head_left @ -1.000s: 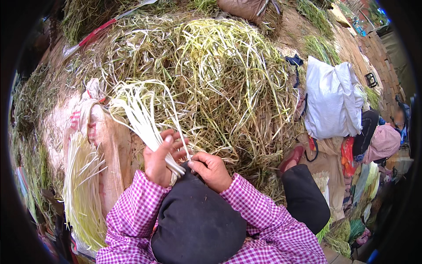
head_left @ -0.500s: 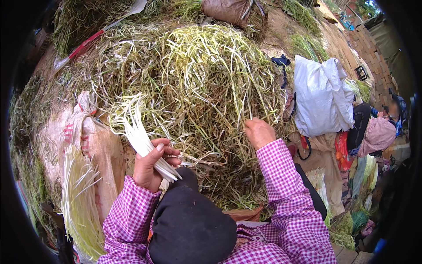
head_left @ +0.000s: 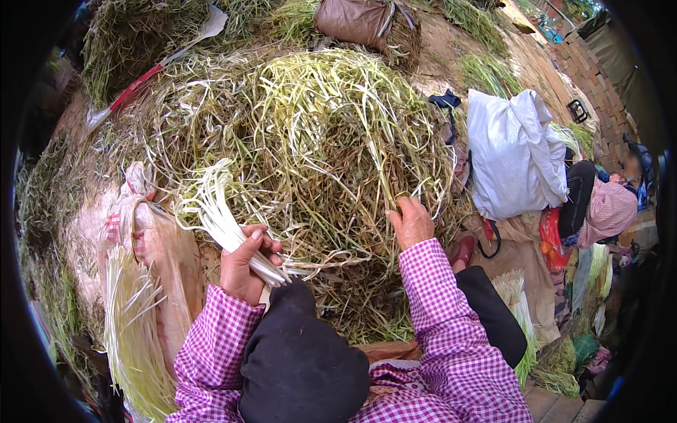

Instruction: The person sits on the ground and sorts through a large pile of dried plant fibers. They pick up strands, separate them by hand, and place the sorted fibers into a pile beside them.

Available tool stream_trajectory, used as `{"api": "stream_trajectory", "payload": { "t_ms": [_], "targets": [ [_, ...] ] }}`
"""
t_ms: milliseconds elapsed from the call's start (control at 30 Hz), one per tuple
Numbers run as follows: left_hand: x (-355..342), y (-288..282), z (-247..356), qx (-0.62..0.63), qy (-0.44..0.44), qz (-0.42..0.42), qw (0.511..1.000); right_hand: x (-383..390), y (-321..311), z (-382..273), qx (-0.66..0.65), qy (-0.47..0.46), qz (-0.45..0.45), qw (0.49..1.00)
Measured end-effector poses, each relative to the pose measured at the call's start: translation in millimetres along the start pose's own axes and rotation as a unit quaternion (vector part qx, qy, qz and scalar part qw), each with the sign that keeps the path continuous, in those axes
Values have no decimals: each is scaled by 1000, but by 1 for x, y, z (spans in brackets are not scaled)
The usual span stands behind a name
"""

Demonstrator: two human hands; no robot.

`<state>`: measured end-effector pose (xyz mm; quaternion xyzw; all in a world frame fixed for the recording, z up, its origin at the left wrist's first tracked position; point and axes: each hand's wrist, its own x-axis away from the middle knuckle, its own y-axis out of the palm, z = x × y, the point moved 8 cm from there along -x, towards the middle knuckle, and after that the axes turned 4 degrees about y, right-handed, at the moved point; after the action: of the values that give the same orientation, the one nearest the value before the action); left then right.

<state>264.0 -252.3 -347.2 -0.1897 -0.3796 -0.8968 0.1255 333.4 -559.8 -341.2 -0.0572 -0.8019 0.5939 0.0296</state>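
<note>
Two hands at work: the left hand (head_left: 243,268) is closed round a bunch of pale stalks (head_left: 222,222) at the near left edge of the heap of tangled greens (head_left: 310,148); the right hand (head_left: 411,222) pinches a strand in the heap's right side. Stalks appear light, limp, easily bruised; best gripped near the white bases

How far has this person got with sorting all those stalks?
Done: a stack of cleaned pale stalks lies on the sack at the person's left. In hand: the left hand grips a small bunch of white stalks, while the right hand reaches into the big tangled heap. Left: that heap looks far larger than the stack, so probably most of it.
</note>
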Motion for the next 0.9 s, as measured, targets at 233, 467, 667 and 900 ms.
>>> {"api": "stream_trajectory", "payload": {
  "t_ms": [233,467,667,900],
  "targets": [
    [-2,-9,-4,10,-5,8,1000,-11,-42,31,-292,58,160,941],
    [2,2,-5,13,-14,18,1000,-12,-78,34,-508,166,165,829],
    [-1,7,-9,-3,-43,5,999,-9,-45,2,-630,214,-3,746],
    [-25,36,-13,-103,-45,-25,993,54,27,-84,-677,161,-132,705]
  ]
}}
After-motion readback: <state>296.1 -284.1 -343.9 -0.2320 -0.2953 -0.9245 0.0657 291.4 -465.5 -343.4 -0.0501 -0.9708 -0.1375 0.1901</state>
